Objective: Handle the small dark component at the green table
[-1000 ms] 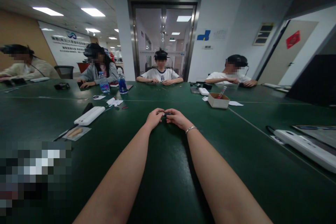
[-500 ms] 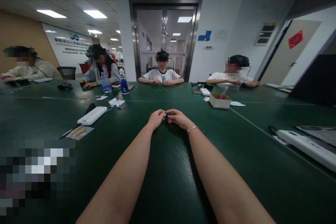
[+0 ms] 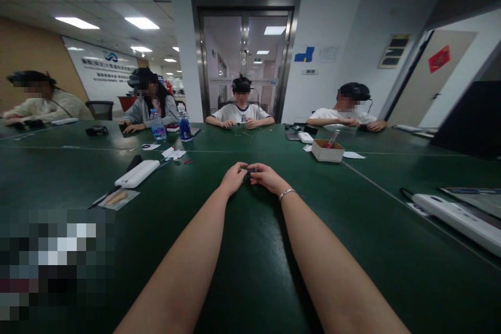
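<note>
Both arms reach forward over the dark green table, and the hands meet at its middle. A small dark object point(image 3: 252, 170) lies between the fingertips; it is too small and too covered to name. My right hand point(image 3: 266, 177), with a silver bracelet at the wrist, pinches it from the right. Close against its other end is my left hand point(image 3: 234, 179), fingers curled together and thumb towards the object. Whatever sits in the left fingertips is hidden.
At left lie a white power strip point(image 3: 138, 174) and a small clear bag point(image 3: 118, 198). Two bottles, one being a blue-labelled bottle point(image 3: 185, 125), stand beyond. A cardboard box point(image 3: 327, 152) is at right, with another power strip point(image 3: 457, 220) nearer. Several people sit across the table.
The left fingers have shifted slightly at the object's end, and the silvery bit seen there before is now covered. My right hand stays almost still.
</note>
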{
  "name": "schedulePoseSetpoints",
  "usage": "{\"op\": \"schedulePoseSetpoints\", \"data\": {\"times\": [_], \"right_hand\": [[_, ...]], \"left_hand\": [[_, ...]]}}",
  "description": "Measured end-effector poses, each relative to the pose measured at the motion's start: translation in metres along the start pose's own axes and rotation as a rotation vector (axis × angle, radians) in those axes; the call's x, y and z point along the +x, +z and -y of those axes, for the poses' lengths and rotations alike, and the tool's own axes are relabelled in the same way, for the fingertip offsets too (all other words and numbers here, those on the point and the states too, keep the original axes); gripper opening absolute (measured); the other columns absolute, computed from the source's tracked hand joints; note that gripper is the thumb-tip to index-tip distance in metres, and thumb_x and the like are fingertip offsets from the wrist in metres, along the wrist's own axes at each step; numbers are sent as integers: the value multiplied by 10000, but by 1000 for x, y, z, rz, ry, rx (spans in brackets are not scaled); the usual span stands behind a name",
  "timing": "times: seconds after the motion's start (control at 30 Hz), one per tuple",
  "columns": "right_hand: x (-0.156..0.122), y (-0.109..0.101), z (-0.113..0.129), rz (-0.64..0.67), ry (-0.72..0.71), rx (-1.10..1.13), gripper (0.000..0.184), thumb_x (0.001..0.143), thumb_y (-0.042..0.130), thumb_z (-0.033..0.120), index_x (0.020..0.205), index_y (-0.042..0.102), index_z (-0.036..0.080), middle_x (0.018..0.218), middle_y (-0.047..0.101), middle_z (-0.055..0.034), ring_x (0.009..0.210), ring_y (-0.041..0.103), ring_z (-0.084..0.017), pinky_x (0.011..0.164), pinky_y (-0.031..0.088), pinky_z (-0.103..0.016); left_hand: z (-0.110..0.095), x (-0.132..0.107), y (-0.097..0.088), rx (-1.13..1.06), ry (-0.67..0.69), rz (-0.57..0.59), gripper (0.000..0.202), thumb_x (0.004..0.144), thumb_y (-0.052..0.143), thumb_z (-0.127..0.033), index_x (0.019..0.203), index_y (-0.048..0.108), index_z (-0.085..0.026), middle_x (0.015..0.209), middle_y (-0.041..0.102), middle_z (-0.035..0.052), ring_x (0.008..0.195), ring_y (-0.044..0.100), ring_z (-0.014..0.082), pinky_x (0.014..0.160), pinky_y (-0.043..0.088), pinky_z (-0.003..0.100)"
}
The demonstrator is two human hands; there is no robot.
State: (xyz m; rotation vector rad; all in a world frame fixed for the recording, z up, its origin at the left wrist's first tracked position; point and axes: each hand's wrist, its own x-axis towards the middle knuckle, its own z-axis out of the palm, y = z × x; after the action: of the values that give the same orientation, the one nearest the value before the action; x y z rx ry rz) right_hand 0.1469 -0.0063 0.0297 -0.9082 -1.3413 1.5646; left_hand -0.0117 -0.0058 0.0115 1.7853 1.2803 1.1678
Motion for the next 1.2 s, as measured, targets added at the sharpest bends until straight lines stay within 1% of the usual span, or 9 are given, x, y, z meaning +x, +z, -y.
{"op": "schedulePoseSetpoints", "data": {"times": [0.07, 0.2, 0.4, 0.5, 0.67, 0.83, 1.03, 1.1, 1.2], "right_hand": [[0, 0, 0, 12, -2, 3, 246, 791, 514, -52, 942, 579, 131, 666, 571, 0, 541, 585, -92, 544, 535, -192], [1, -1, -1, 19, -8, 10, 251, 779, 524, -55, 936, 582, 132, 676, 577, -7, 548, 587, -96, 541, 531, -194], [3, -2, -4, 12, -17, 12, 250, 774, 528, -56, 927, 585, 133, 691, 585, -9, 549, 585, -95, 537, 527, -195], [3, -2, -3, 9, -7, 9, 250, 776, 523, -56, 924, 586, 135, 679, 576, -4, 552, 589, -97, 539, 527, -196], [2, -1, -1, 2, -8, 9, 240, 780, 525, -51, 918, 587, 135, 678, 559, 2, 547, 583, -94, 544, 534, -200], [4, -2, -2, -1, 1, 3, 253, 759, 555, -52, 923, 585, 139, 701, 565, 1, 565, 592, -96, 554, 539, -201], [4, -3, -3, 12, -11, 21, 238, 754, 585, -49, 899, 590, 141, 703, 564, -1, 571, 590, -94, 554, 539, -201], [3, -3, -2, 13, -12, 24, 239, 757, 587, -44, 907, 592, 142, 704, 563, 0, 572, 589, -95, 554, 542, -204], [3, -3, -2, 11, -5, 25, 239, 765, 582, -37, 921, 592, 143, 691, 556, 4, 561, 584, -95, 555, 543, -209]], "left_hand": [[0, 0, 0, 16, 7, -12, 289, 826, 481, -292, 1074, 589, -191, 842, 609, 24, 581, 503, 97, 591, 425, 227], [1, 0, 0, 11, -5, -7, 304, 865, 420, -385, 1017, 601, -194, 725, 578, 4, 552, 497, 104, 540, 405, 221], [2, 0, 1, 31, -16, 22, 294, 880, 377, -345, 1038, 587, -213, 733, 579, -7, 527, 493, 95, 525, 399, 216], [2, 0, 2, 54, -8, 22, 334, 898, 339, -395, 998, 593, -203, 673, 560, -7, 537, 494, 106, 511, 387, 212], [1, 1, 1, 122, 67, -7, 258, 859, 435, -316, 1002, 605, -184, 978, 597, 56, 638, 533, 103, 603, 439, 228], [-2, -2, 0, 127, 24, -10, 274, 880, 401, -340, 1005, 597, -195, 793, 603, 23, 611, 529, 119, 609, 430, 243], [-3, -3, 0, 63, -11, 4, 286, 888, 374, -351, 1007, 585, -201, 722, 579, -2, 553, 505, 108, 543, 402, 224], [-2, -1, 0, 65, -5, -1, 297, 886, 387, -381, 1013, 586, -201, 774, 601, 7, 563, 508, 107, 557, 412, 226], [1, 0, 1, 83, 45, -4, 256, 852, 467, -326, 1030, 593, -193, 938, 626, 43, 613, 533, 105, 612, 440, 236]]}}
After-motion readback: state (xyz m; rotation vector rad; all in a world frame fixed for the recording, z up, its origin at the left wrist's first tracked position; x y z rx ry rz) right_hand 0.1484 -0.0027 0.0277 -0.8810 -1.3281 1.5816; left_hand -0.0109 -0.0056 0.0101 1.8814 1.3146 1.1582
